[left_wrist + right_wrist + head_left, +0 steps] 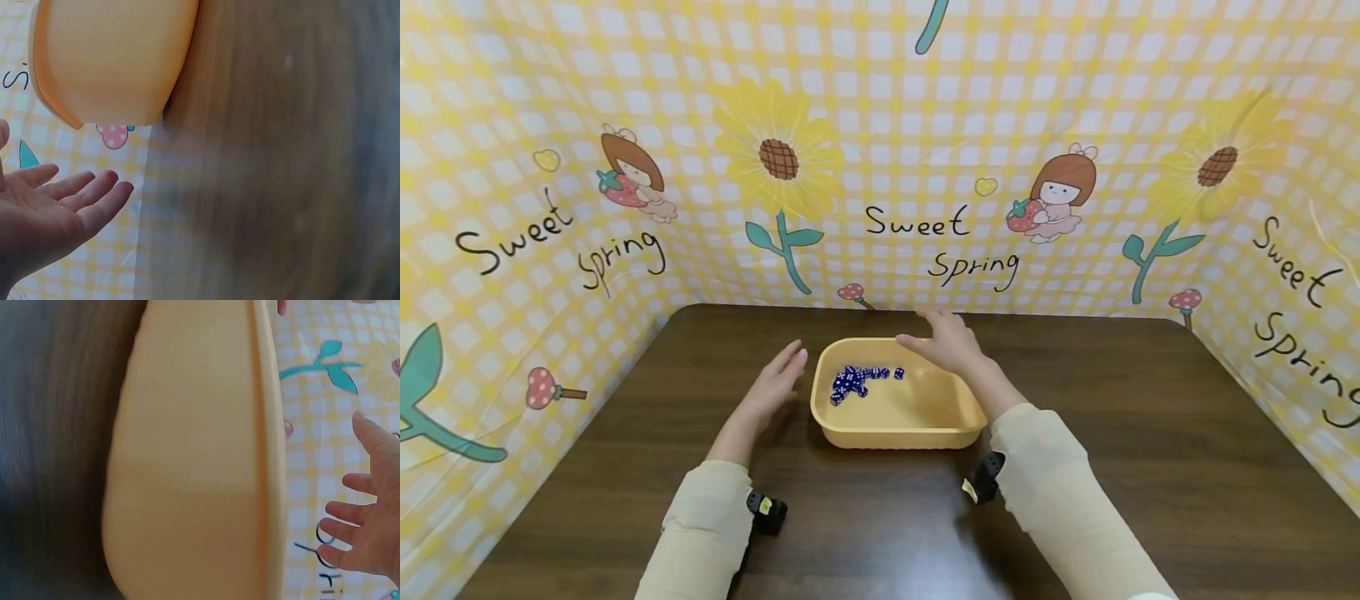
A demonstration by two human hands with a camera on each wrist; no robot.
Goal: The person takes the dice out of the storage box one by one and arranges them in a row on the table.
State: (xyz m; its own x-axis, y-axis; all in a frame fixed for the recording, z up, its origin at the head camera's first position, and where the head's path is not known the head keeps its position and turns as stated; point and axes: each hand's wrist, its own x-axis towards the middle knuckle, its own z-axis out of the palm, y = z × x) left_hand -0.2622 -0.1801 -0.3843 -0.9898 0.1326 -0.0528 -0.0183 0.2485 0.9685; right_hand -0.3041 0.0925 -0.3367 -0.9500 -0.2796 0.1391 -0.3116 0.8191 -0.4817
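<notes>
Checked cloth (895, 158) is hanging ahead; my left hand (778, 381) and right hand (952, 342), loose-fingered, empty, are hovering, seemingly ready, near a tub (917, 408) of dice (848, 381); gripping needs closing in.

"What have you counted?"

"One desk (865, 533), one tub (901, 439), one left hand (772, 385), one right hand (952, 343)."

"And dice (850, 382)?"

"More than ten, too bunched for an exact figure."

"Anything else?"

"Two sleeves (1045, 467), two wrist cameras (769, 515), two printed girls (1060, 196)."

Both arms (1075, 500) extend toward the far edge of the tabletop (1112, 400) — left hand (775, 387) and right hand (951, 343) apart, fingers (105, 205) relaxed.
</notes>
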